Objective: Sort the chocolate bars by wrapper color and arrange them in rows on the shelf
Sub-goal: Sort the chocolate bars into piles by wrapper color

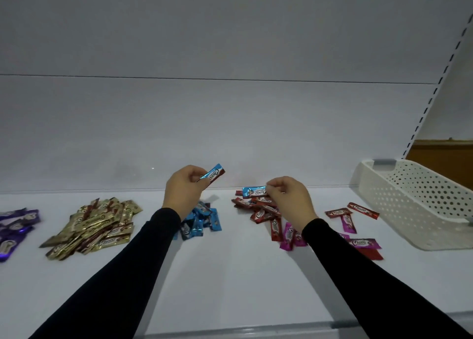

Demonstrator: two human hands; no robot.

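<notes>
My left hand (184, 188) holds one blue-wrapped chocolate bar (213, 174) up above the blue pile (202, 221). My right hand (289, 197) pinches the end of a second blue bar (253, 191) that lies on top of the mixed heap of red bars (261, 209). Pink bars (288, 237) lie at the near side of that heap, partly under my right wrist. A gold pile (94, 224) sits left of the blue one. Purple bars (15, 226) lie at the far left edge. All rest on the white shelf (230, 274).
A white perforated plastic basket (414, 200) stands at the right end of the shelf. A few loose red and pink bars (353, 217) lie between it and the red heap. The shelf's back panel rises behind the piles, with a slotted upright (435, 92) on the right.
</notes>
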